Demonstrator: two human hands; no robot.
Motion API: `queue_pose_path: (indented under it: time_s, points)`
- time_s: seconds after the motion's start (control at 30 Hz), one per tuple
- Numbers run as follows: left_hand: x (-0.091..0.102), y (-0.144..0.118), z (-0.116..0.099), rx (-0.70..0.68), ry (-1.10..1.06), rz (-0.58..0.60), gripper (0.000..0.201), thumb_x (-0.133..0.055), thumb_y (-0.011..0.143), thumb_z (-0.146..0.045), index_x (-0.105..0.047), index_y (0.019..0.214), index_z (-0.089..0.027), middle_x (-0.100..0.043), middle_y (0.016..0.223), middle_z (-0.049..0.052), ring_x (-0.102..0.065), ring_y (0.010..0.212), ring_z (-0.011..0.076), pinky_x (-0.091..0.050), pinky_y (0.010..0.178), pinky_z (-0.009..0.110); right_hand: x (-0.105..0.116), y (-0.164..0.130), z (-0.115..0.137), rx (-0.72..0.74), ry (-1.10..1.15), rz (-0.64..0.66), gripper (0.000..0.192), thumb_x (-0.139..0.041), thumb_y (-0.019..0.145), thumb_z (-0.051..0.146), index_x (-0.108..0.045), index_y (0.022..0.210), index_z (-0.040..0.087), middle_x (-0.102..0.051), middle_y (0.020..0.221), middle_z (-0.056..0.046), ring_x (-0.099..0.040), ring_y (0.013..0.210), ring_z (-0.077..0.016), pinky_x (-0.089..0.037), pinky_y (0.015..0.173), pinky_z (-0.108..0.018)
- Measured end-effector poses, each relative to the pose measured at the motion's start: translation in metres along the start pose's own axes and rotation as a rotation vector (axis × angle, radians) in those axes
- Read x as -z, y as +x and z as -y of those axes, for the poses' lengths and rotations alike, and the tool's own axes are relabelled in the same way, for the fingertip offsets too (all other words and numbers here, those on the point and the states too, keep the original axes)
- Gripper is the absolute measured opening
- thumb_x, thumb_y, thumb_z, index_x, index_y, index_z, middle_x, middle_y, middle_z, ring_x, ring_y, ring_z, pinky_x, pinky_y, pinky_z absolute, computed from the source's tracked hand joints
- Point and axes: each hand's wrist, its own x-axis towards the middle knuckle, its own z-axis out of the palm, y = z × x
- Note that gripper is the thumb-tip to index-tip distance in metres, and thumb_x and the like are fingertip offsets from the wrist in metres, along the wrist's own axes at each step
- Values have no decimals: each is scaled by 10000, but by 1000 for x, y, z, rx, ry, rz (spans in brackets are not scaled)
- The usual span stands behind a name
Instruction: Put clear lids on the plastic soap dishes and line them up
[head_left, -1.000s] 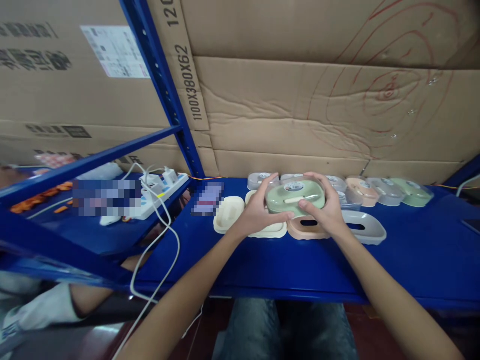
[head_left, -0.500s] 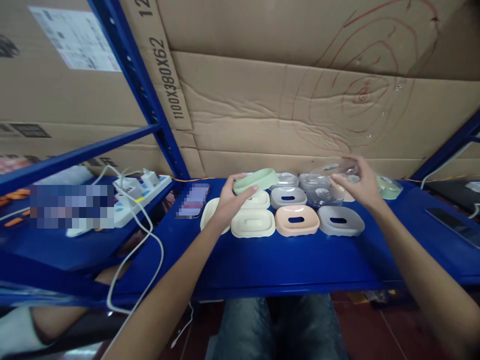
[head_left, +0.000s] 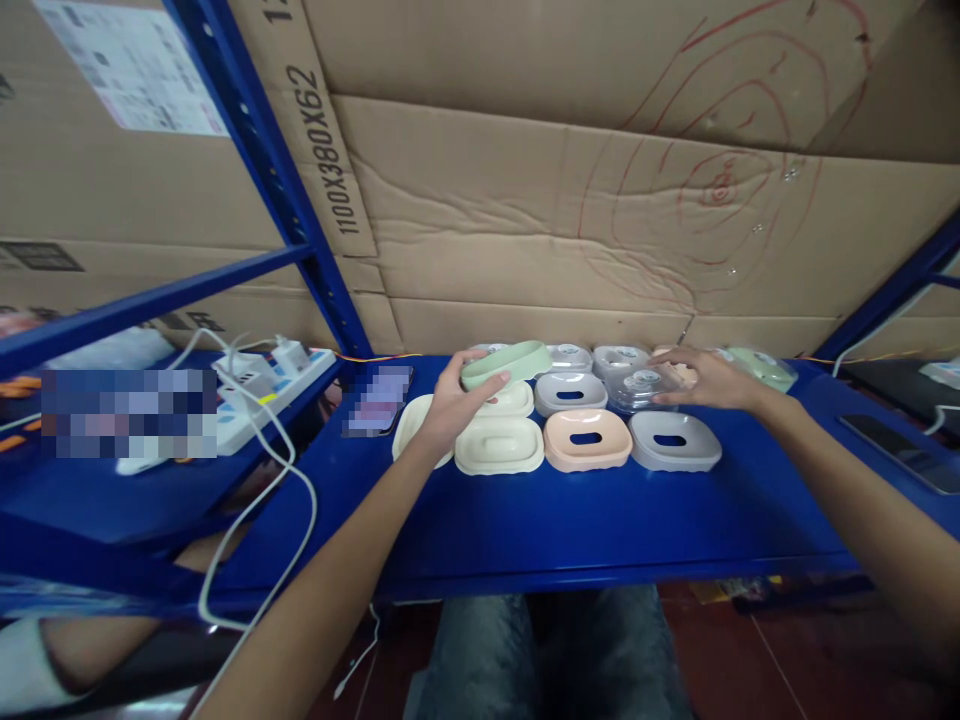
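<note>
My left hand [head_left: 457, 395] grips a pale green oval soap dish [head_left: 510, 365], tilted and lifted over the cream pieces, thumb on its near side. My right hand [head_left: 709, 380] has its fingers and thumb around the right edge of a clear plastic lid [head_left: 641, 385], low among the back pieces. Below the green dish lies a cream oval piece [head_left: 500, 445] with a raised centre. Beside it are a peach soap dish [head_left: 587, 440] and a grey one [head_left: 676, 440], both with a slot. Another grey dish [head_left: 571, 393] sits behind them.
Several lidded dishes line the back, including a green one [head_left: 761, 370] at right. One phone [head_left: 379, 400] lies at left, another [head_left: 900, 450] at right. A power strip [head_left: 300, 385] with white cables stands left of the blue shelf post [head_left: 277, 180]. Cardboard [head_left: 487, 200] forms the back.
My right hand has come down and slightly left with the clear lid, onto the back pieces. My left hand still holds the green dish in nearly the same place.
</note>
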Motion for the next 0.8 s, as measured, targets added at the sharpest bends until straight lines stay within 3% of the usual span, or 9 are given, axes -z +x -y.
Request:
queue_pose_path:
  time_s: [0.2, 0.33, 0.43, 0.53, 0.67, 0.8]
  points:
    - [0, -1, -1, 16, -6, 11, 700, -963, 724, -565, -649, 1258, -238, -733, 1213, 84, -737, 896, 199, -602, 726, 299, 2, -4, 4, 10, -11, 24, 492, -858, 863, 545, -829, 1245, 236, -827, 1296, -129, -772, 1201, -361, -584, 1072, -500]
    - [-1, -1, 1, 6, 12, 36, 702, -966, 740, -545, -647, 1286, -240, -732, 1282, 100, -741, 1019, 233, -620, 824, 339, 4, -2, 17, -17, -9, -3, 579, -855, 860, 634, -806, 1281, 238, -806, 1344, -155, -770, 1215, -386, -599, 1070, -563]
    - [-1, -1, 3, -85, 38, 74, 690, -976, 739, -504, -663, 1293, -238, -718, 1381, 113, -718, 1188, 271, -610, 985, 394, 4, 7, 48, -40, 55, -78, 662, -814, 898, 692, -753, 1371, 233, -779, 1405, -151, -748, 1283, -397, -579, 1130, -620]
    - [-2, -3, 0, -169, 35, 181, 750, -990, 718, -450, -653, 1355, -242, -666, 1501, 129, -683, 1314, 300, -581, 1090, 431, -2, 22, 95, 0, 195, -137, 776, -851, 881, 668, -662, 1512, 258, -720, 1517, -133, -699, 1381, -397, -549, 1186, -641]
    - [-5, -9, -8, -249, 1, 329, 845, -1017, 693, -439, -627, 1423, -271, -615, 1571, 131, -636, 1427, 338, -540, 1189, 478, -21, 43, 154, 139, 411, -81, 986, -955, 765, 642, -559, 1617, 343, -636, 1629, -106, -660, 1435, -385, -558, 1194, -605]
    - [-6, -13, -9, -280, -11, 380, 986, -1038, 664, -578, -595, 1498, -293, -570, 1631, 147, -582, 1498, 370, -512, 1232, 510, -42, 52, 182, 171, 540, -96, 895, -966, 753, 605, -613, 1530, 334, -698, 1539, -90, -686, 1386, -375, -549, 1190, -582]
